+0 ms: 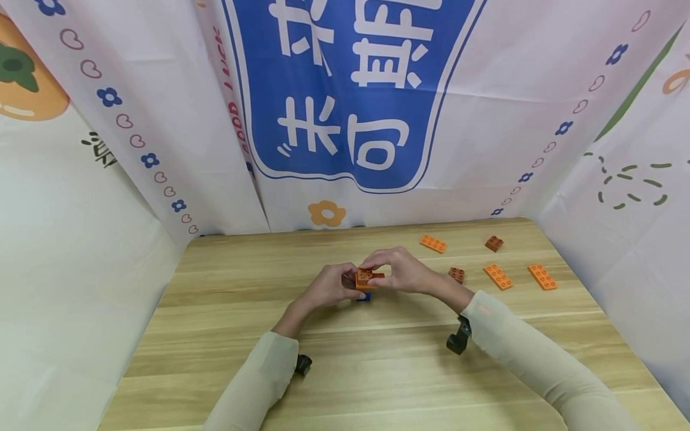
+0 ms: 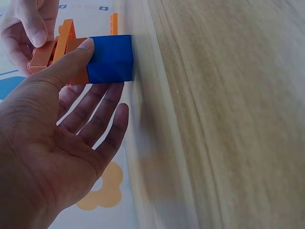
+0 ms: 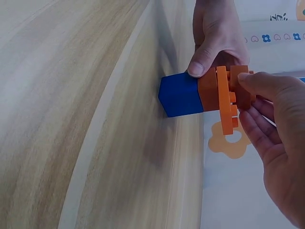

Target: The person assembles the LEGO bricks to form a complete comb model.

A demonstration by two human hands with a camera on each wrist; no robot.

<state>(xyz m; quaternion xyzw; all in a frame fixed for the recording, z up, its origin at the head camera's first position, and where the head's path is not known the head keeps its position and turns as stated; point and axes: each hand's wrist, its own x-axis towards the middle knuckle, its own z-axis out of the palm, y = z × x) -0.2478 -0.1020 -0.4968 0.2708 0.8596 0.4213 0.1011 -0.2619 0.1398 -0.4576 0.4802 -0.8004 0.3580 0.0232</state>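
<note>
Pinching the upper brown brick [image 3: 243,95], the right hand [image 1: 401,271] has its grip clamped on that piece at the top of a small stack [image 3: 207,93], thumb on one face and fingertips against another. Below the brick lies an orange plate [image 3: 225,102], which juts out past it on one side with studs showing; whether the brick is pressed fully home on the plate, I cannot tell. Under the plate comes a lower brown brick [image 3: 208,98], and under that a blue block [image 3: 182,98]. The left hand [image 1: 330,285] has its grip clamped round the lower part, its thumb at the seam between blue and brown. The stack is upright near the middle of the worktop [image 1: 237,329], towards the far side; whether its base touches down is unclear.

To the right, a loose brown brick [image 1: 457,273] lies just beyond the right wrist [image 1: 454,294], partly hidden. Farther right lies a loose orange plate [image 1: 498,276], and right of that, apart from it, a second loose plate [image 1: 542,277]. Near the far edge, a third loose plate [image 1: 433,243] lies left of another brown brick [image 1: 493,243].
</note>
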